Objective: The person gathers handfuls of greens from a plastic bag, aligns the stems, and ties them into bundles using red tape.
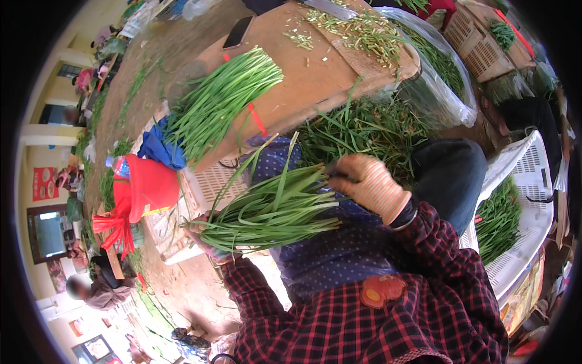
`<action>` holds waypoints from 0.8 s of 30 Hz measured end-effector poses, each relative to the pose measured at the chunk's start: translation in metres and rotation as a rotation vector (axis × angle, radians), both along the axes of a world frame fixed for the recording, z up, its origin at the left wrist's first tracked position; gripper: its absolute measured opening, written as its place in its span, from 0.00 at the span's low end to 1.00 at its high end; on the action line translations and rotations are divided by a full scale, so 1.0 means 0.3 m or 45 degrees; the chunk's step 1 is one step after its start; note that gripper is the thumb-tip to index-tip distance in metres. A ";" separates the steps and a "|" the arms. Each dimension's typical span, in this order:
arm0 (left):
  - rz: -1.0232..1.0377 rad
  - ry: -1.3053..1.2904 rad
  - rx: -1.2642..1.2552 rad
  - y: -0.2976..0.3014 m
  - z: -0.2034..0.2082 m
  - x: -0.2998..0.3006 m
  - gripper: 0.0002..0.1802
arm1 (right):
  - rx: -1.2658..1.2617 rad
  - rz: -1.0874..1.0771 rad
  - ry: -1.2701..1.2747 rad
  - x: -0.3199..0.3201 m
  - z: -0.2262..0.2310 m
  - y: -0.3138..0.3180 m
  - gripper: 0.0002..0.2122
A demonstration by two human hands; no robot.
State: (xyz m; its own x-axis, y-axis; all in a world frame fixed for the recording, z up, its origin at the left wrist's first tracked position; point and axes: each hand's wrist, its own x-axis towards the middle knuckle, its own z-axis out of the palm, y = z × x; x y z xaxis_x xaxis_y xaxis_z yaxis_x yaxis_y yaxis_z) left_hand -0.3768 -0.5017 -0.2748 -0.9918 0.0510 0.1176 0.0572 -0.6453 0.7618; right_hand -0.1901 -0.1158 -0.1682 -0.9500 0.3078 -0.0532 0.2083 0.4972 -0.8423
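A loose bunch of garlic chives [273, 209] lies across my lap, over a blue polka-dot apron [339, 267]. My left hand [212, 239] is closed round the left end of the bunch, partly hidden by the leaves. At the bunch's right end is my right hand [373, 188] in an orange-striped glove, its fingers curled in at the stalk ends. A neater pile of chives [227, 97] rests on the wooden table [291, 79] in front of me. Red ties [257, 120] show beside that pile.
A phone [238, 32], a knife [330, 8] and cut stalk bits [370, 36] are on the table. Loose leaves [364, 130] heap below its edge. A red bag [148, 182] stands left; a white basket [527, 167] with greens stands right. A clear plastic bag [448, 91] holds more greens.
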 end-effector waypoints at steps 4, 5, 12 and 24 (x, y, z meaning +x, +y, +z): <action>-0.121 -0.162 0.278 -0.004 0.002 -0.030 0.23 | 0.530 -0.020 0.193 -0.065 0.084 0.008 0.15; -0.207 -0.211 0.416 0.051 0.056 -0.011 0.24 | 0.697 0.118 0.160 -0.099 0.089 -0.013 0.16; -0.248 -0.381 0.584 0.128 0.218 0.029 0.31 | 0.677 0.295 0.173 -0.105 0.003 -0.041 0.07; -0.694 -0.005 0.459 0.258 0.353 0.073 0.26 | 0.345 0.101 0.041 -0.257 0.037 0.031 0.26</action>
